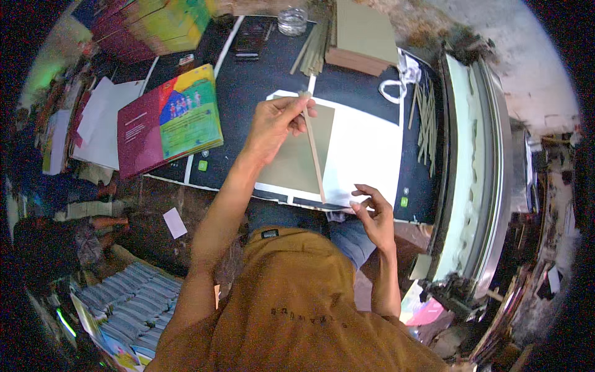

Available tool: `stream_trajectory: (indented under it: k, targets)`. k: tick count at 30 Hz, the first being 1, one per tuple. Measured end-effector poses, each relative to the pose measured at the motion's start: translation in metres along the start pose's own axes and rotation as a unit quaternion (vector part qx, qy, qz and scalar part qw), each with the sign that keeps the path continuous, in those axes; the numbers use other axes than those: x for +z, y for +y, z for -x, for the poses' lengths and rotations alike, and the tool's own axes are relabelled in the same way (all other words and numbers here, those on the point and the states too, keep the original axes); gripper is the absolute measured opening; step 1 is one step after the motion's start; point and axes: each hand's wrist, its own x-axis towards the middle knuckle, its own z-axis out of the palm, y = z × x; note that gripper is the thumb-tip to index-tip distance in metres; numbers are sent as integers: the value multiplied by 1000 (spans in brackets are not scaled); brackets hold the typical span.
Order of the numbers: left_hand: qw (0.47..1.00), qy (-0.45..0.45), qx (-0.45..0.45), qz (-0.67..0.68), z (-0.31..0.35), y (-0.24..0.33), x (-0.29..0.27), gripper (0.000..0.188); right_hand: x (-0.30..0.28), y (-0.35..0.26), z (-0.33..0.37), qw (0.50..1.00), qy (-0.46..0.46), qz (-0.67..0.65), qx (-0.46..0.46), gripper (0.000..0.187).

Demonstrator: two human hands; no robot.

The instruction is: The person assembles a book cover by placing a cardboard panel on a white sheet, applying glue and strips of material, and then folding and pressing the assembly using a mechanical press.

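Observation:
My left hand (277, 123) pinches the far end of a thin grey-brown cardboard strip (315, 156). The strip slants toward me over a white sheet (365, 146) and a grey-brown board (294, 162) that lies on the sheet's left part. Near the sheet's front edge, my right hand (375, 217) has its thumb and fingers apart and holds nothing. The strip's near end is a little to the left of those fingers, not touching them. Whether the strip rests on the sheet or hangs just above it, I cannot tell.
A stack of boards (362, 34) stands at the back beside bundled strips (316, 49). Loose strips (426, 127) lie at the right, near a white cloth (392, 91). Printed covers (180, 118) are stacked at the left. A glass jar (292, 22) and dark phone (251, 40) sit farther back.

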Motion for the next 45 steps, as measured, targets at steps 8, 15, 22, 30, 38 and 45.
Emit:
stream_trajectory:
  k: [8, 15, 22, 30, 38, 45]
  targets:
    - [989, -2, -99, -110, -24, -67, 39, 42, 29, 21, -8, 988, -56, -101, 107, 24]
    - [790, -52, 264, -551, -52, -128, -3, 57, 36, 33, -54, 983, 5, -127, 129, 28]
    - [692, -204, 280, -633, -38, -130, 0, 64, 50, 42, -70, 979, -11, -141, 147, 29]
    - [659, -192, 273, -674, -38, -139, 1, 70, 56, 46, -69, 971, -7, -179, 155, 26]
    - [658, -192, 283, -671, -40, -138, 2, 70, 61, 40, -47, 967, -13, -181, 179, 28]
    - [664, -187, 286, -665, -39, -139, 2, 70, 62, 42, -25, 959, -19, -173, 224, 26]
